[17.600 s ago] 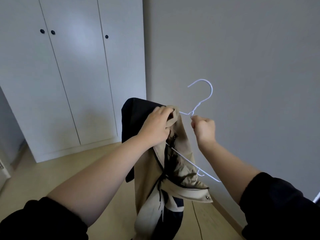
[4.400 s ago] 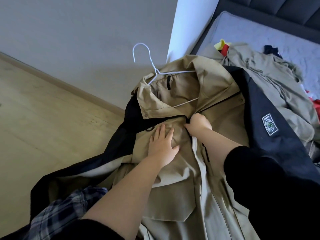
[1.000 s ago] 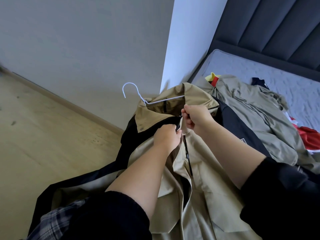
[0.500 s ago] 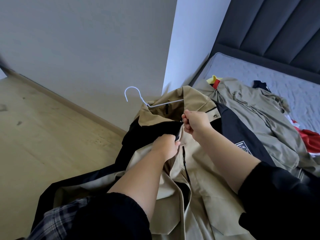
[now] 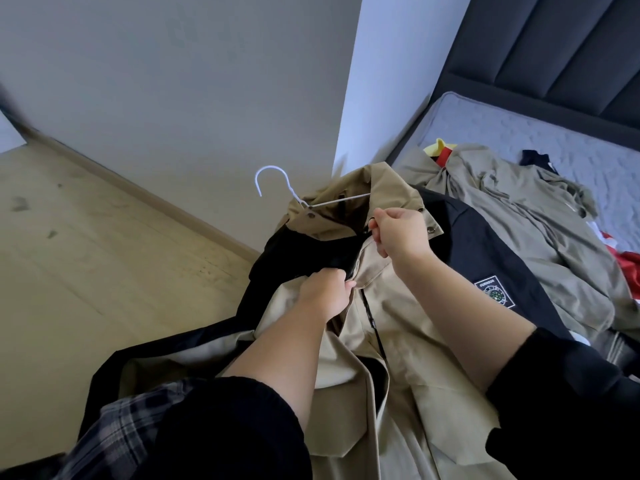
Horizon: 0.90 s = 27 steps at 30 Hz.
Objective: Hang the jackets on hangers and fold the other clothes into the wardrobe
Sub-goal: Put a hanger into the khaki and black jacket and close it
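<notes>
A tan and black jacket (image 5: 408, 327) lies spread over the bed's corner, with a white wire hanger (image 5: 277, 183) inside its collar and the hook sticking out toward the wall. My left hand (image 5: 327, 289) grips the jacket's left front edge beside the black zipper line. My right hand (image 5: 401, 233) pinches the right front edge just below the collar, a little higher than the left hand. The zipper below my hands looks closed.
An olive garment (image 5: 530, 216) lies crumpled on the grey mattress (image 5: 540, 133), with yellow, red and black clothes around it. A plaid cloth (image 5: 121, 431) shows at bottom left. A dark padded headboard (image 5: 554, 46) stands behind. Wood floor (image 5: 86, 271) stretches left along the wall.
My right hand has moved up along the jacket front toward the collar while my left hand holds the other edge lower down. Since 4.4 s ago the jacket front has been drawn together.
</notes>
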Each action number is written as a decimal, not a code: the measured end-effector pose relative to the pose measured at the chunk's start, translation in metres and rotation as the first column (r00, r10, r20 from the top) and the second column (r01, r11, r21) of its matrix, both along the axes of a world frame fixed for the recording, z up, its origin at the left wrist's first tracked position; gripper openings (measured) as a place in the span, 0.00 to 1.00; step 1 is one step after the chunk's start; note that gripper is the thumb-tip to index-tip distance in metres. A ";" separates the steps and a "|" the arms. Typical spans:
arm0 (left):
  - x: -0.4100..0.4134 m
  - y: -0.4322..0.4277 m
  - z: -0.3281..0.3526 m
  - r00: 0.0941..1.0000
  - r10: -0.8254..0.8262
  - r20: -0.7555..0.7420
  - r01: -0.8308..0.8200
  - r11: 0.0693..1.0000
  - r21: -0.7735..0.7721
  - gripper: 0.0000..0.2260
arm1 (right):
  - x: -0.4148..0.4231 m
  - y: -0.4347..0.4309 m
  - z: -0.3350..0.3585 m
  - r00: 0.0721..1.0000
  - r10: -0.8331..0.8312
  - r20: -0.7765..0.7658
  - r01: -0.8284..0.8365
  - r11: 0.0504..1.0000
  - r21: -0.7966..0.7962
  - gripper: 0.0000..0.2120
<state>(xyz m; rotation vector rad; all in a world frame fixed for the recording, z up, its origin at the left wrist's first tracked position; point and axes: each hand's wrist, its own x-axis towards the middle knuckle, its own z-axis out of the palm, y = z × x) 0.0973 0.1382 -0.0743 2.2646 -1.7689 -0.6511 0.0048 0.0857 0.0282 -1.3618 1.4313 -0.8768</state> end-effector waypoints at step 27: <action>0.018 -0.005 0.030 0.996 0.082 -0.016 -0.080 0.877 -0.475 0.13 | -0.007 0.018 0.012 0.967 0.169 0.189 -0.204 0.962 0.181 0.17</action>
